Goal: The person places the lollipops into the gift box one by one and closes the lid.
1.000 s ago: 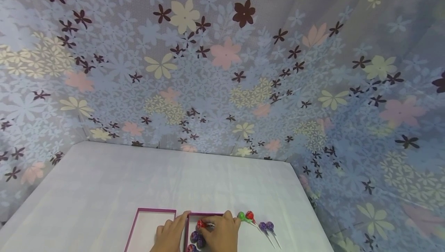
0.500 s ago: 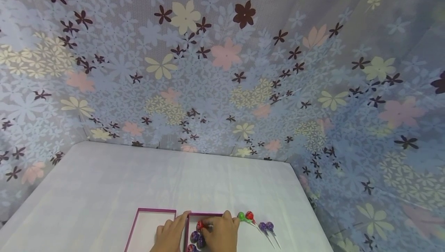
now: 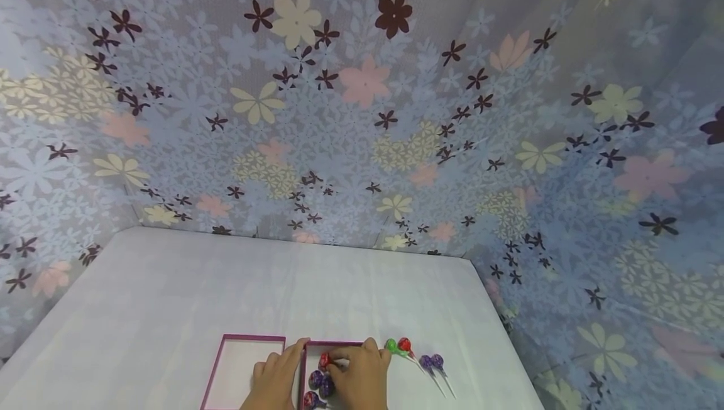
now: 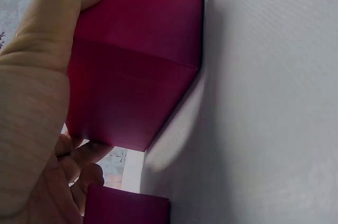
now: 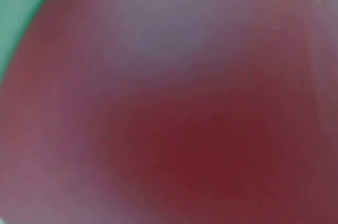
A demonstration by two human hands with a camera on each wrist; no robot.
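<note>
In the head view, my left hand [image 3: 274, 375] holds the left side of a magenta-rimmed box [image 3: 334, 342]. Seen from the left wrist, the box's magenta outer wall [image 4: 132, 92] fills the middle, with curled fingers [image 4: 87, 174] against its side. My right hand [image 3: 362, 375] reaches into this box, thumb and fingers pinching a red-wrapped lollipop [image 3: 324, 361] near its head; its stick is hidden. Below it lie purple lollipops [image 3: 315, 379] and a red-and-purple lollipop [image 3: 310, 400]. The right wrist view is a dark red blur with a green edge.
A second magenta-rimmed box [image 3: 254, 337], white inside, stands to the left. Right of the boxes, on the white table [image 3: 283, 284], lie a green lollipop [image 3: 391, 346], a red lollipop [image 3: 404, 344] and two purple lollipops [image 3: 432, 362]. A flowered cloth [image 3: 362, 146] hangs behind.
The right fingers have shifted slightly on the red lollipop, which sits upper left in the box, its white stick no longer showing. The left hand keeps its place; the head view tilts slightly.
</note>
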